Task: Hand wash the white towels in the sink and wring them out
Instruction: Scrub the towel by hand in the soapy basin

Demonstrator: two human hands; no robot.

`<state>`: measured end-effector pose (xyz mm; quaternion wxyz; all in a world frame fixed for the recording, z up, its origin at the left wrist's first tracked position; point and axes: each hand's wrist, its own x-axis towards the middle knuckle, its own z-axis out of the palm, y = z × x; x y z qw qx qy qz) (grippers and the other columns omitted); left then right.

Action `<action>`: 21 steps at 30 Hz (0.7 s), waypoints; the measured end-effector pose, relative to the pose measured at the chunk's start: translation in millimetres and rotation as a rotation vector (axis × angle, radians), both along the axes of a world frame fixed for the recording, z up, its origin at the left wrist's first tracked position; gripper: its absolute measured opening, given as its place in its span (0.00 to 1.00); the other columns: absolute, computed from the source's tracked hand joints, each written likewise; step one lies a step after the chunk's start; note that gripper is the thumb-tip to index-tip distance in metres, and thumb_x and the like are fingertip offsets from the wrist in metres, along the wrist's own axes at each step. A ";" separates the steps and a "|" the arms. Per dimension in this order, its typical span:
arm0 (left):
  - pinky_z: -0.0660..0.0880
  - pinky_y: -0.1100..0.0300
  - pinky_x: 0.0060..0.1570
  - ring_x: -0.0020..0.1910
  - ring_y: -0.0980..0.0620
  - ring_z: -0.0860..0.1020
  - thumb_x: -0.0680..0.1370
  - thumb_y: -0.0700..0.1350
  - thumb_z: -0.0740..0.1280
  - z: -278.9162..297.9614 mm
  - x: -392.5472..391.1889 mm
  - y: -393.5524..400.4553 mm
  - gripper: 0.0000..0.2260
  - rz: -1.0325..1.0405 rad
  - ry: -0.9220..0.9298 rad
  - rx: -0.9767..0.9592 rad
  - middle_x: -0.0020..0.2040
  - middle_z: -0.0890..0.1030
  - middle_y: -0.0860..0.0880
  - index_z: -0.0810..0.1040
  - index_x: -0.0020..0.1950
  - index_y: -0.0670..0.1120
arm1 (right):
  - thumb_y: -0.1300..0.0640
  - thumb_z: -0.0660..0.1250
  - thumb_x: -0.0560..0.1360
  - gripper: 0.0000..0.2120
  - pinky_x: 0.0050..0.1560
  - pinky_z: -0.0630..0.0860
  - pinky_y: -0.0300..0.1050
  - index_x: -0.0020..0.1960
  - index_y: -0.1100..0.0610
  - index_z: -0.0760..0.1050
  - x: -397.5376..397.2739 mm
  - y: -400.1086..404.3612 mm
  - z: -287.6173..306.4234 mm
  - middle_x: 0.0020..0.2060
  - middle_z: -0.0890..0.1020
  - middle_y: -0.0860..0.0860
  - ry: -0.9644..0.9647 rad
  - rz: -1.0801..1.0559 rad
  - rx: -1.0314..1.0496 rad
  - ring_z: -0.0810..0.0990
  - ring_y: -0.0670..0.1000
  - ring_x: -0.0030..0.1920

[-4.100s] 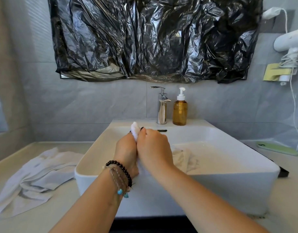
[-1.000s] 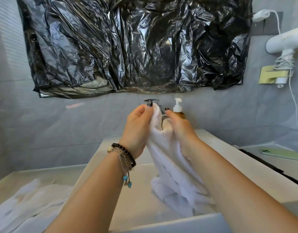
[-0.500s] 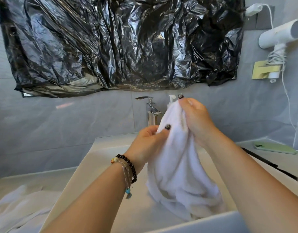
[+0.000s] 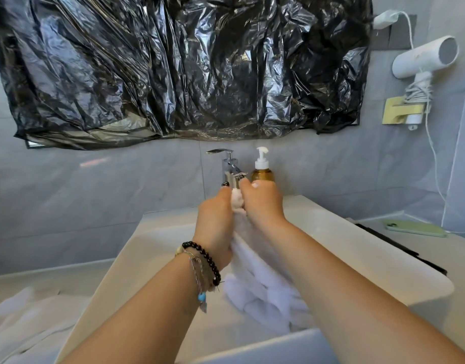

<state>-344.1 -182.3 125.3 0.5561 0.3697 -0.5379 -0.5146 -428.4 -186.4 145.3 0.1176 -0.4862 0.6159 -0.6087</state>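
Closest to you, the white towel [image 4: 262,290] hangs bunched into the sink [image 4: 157,232], lifted off the basin. Your left hand [image 4: 215,224] and right hand [image 4: 262,206] are pressed together, both gripping its top end between them. Behind sit the faucet [image 4: 230,164] and soap bottle [image 4: 262,166]

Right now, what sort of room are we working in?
Most likely a home or hotel bathroom: a white basin sink with a chrome faucet, a pump soap bottle, and a wall-mounted hair dryer.
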 end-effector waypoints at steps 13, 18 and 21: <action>0.71 0.59 0.33 0.34 0.51 0.74 0.82 0.43 0.58 -0.2 8.9 -26.3 0.10 -0.014 0.117 0.057 0.39 0.76 0.45 0.74 0.44 0.43 | 0.57 0.57 0.80 0.17 0.38 0.71 0.46 0.33 0.57 0.70 31.2 16.5 -14.2 0.34 0.78 0.57 0.222 -0.034 -0.127 0.76 0.58 0.39; 0.72 0.51 0.45 0.40 0.45 0.76 0.75 0.46 0.64 0.3 14.9 -21.5 0.09 -0.101 0.133 0.116 0.34 0.77 0.43 0.77 0.36 0.44 | 0.57 0.59 0.79 0.21 0.37 0.68 0.47 0.27 0.54 0.62 14.7 6.6 -5.9 0.26 0.70 0.51 0.324 0.023 -0.126 0.72 0.58 0.36; 0.73 0.48 0.50 0.44 0.43 0.79 0.80 0.49 0.61 7.6 11.8 -15.4 0.13 -0.146 0.168 0.036 0.42 0.80 0.40 0.80 0.43 0.43 | 0.51 0.62 0.78 0.23 0.35 0.64 0.46 0.28 0.63 0.66 -20.4 6.1 11.5 0.24 0.70 0.55 0.355 0.036 -0.004 0.69 0.58 0.36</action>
